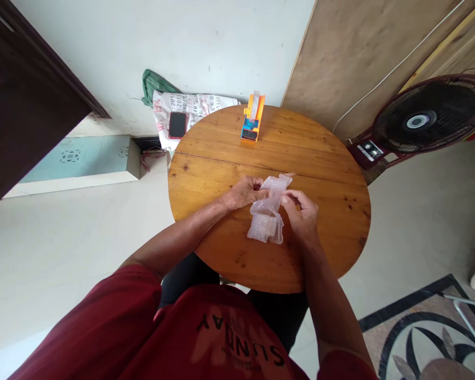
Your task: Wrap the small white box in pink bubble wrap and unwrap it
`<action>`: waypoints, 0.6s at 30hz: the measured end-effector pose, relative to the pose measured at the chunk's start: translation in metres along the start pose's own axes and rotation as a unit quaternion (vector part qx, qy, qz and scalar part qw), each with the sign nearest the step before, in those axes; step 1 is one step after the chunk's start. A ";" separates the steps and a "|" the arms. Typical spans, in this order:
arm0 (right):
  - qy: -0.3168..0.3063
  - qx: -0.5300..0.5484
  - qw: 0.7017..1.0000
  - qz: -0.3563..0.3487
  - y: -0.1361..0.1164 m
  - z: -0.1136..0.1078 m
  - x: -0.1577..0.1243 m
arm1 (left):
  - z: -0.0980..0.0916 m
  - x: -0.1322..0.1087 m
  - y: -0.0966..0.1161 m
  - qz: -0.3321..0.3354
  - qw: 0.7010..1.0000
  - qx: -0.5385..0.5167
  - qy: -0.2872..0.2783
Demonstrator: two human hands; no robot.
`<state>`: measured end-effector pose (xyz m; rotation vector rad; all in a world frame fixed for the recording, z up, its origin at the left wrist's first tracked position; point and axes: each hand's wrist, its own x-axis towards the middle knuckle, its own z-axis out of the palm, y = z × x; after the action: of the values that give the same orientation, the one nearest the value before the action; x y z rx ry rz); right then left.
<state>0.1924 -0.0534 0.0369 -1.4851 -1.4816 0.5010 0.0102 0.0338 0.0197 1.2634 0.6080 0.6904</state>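
Observation:
A sheet of clear bubble wrap point(276, 184) lies crumpled over the middle of the round wooden table. Its near end covers a small pale box-like item point(264, 226), whose details are blurred by the plastic. My left hand point(245, 192) pinches the left edge of the wrap, thumb stretched across it. On the other side, my right hand point(303, 214) has its thumb and forefinger closed at the wrap's right edge. Both hands rest close to the tabletop, with the wrap between them.
An orange and blue tape dispenser point(254, 117) stands near the table's point(332, 232) far edge. Beyond the left rim, a dark phone point(178, 125) lies on a printed white sack point(164, 108). At right stands a large fan point(419, 121). A green bag point(156, 86) leans by the wall.

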 end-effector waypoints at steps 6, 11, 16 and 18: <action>-0.086 -0.003 0.996 0.023 0.001 0.005 0.001 | 0.010 -0.001 -0.001 0.018 0.998 0.060 0.022; -0.070 -0.013 0.997 0.009 0.001 0.007 0.001 | 0.010 -0.001 -0.002 0.025 0.999 0.039 0.022; -0.019 0.049 0.996 0.067 0.002 0.003 0.001 | 0.007 -0.001 0.003 0.023 0.999 0.002 0.035; 0.002 0.103 0.989 0.107 0.003 0.001 0.001 | 0.005 0.000 0.004 0.019 0.998 -0.005 0.057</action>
<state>0.1935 -0.0514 0.0350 -1.4849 -1.2340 0.7565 0.0136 0.0311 0.0244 1.2339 0.6746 0.8012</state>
